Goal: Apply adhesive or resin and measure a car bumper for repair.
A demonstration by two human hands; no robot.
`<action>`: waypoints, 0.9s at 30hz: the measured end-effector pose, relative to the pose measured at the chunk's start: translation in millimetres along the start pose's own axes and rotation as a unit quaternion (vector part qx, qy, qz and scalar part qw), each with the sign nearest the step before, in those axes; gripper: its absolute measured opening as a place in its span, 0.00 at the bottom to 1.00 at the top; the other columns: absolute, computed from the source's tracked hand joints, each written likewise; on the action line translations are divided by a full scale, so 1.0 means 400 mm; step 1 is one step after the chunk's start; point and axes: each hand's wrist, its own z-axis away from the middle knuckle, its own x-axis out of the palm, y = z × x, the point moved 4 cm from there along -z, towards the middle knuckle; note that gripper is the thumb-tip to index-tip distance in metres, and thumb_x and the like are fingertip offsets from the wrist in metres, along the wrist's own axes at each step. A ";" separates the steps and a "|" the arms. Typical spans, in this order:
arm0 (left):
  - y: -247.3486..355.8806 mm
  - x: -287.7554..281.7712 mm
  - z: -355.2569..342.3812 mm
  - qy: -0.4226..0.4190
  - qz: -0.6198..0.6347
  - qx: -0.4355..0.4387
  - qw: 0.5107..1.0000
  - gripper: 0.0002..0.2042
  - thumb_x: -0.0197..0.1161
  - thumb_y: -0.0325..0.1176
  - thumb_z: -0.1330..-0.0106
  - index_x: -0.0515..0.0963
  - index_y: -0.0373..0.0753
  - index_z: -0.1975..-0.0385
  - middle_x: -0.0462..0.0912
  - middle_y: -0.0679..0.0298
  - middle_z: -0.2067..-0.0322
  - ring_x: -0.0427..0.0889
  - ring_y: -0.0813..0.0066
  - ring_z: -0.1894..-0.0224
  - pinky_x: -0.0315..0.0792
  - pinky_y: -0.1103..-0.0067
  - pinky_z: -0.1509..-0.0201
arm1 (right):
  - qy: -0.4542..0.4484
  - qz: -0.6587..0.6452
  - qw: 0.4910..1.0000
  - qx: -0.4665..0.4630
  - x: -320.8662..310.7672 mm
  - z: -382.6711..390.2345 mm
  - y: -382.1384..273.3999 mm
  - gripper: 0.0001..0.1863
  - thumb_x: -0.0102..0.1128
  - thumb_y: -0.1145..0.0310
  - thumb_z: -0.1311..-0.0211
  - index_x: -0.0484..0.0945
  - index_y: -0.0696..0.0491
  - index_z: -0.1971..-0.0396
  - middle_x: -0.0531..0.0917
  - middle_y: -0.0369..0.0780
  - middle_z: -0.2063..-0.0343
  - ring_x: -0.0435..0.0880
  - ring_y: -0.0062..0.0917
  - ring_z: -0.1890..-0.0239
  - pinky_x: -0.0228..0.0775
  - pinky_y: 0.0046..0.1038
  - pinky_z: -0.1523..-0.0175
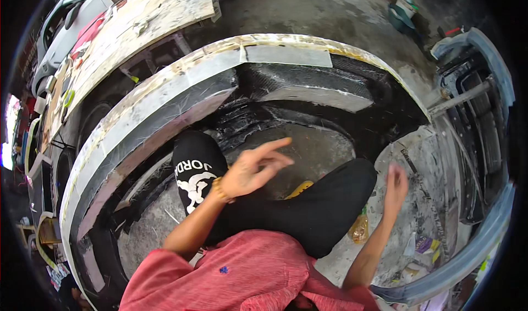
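Observation:
My left hand, with a beaded bracelet at the wrist, hovers over my lap. Its fingers are apart, the index one stretched out, and it holds nothing. Out to the right, beyond my bent knee, my right hand is raised with its fingers slightly blurred; they look loosely extended and I see nothing in them. A large curved vehicle bumper-like shell, black and woven-looking inside, arcs around me. Pale sheet strips lie along its inner wall, and fine white fibres are scattered over it. Neither hand touches the shell.
A bottle of amber liquid stands beside my right thigh. Crumpled packaging lies on the floor at right, near a grey-blue curved part. A cluttered worktable stands far left, with a car behind it.

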 end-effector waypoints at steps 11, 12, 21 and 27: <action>0.200 -0.331 -0.391 0.056 -0.371 0.222 0.900 0.23 0.50 0.18 0.32 0.68 0.36 0.36 0.86 0.55 0.54 0.85 0.64 0.53 0.76 0.73 0.49 | -0.230 0.139 0.821 -0.503 0.664 -0.379 -0.534 0.13 0.49 0.81 0.36 0.80 0.58 0.56 0.80 0.46 0.55 0.79 0.43 0.51 0.70 0.37 0.44; 0.180 -0.333 -0.433 0.024 -0.377 0.216 0.900 0.23 0.50 0.18 0.33 0.68 0.35 0.37 0.86 0.54 0.56 0.86 0.62 0.55 0.77 0.72 0.49 | -0.250 0.164 0.821 -0.487 0.694 -0.382 -0.536 0.13 0.48 0.81 0.37 0.81 0.57 0.57 0.80 0.46 0.55 0.79 0.43 0.50 0.70 0.37 0.44; 0.089 -0.298 -0.602 -0.067 -0.404 0.255 0.876 0.22 0.49 0.18 0.37 0.68 0.32 0.42 0.87 0.50 0.61 0.86 0.51 0.58 0.79 0.66 0.52 | -0.242 0.241 0.835 -0.431 0.731 -0.380 -0.544 0.15 0.48 0.79 0.38 0.82 0.55 0.56 0.81 0.45 0.55 0.78 0.42 0.47 0.70 0.38 0.42; 0.075 -0.298 -0.617 -0.075 -0.416 0.232 0.876 0.21 0.50 0.18 0.37 0.68 0.31 0.43 0.87 0.50 0.63 0.86 0.49 0.59 0.79 0.65 0.52 | -0.253 0.253 0.831 -0.425 0.733 -0.389 -0.549 0.14 0.50 0.79 0.38 0.83 0.56 0.57 0.82 0.46 0.57 0.80 0.43 0.49 0.72 0.38 0.44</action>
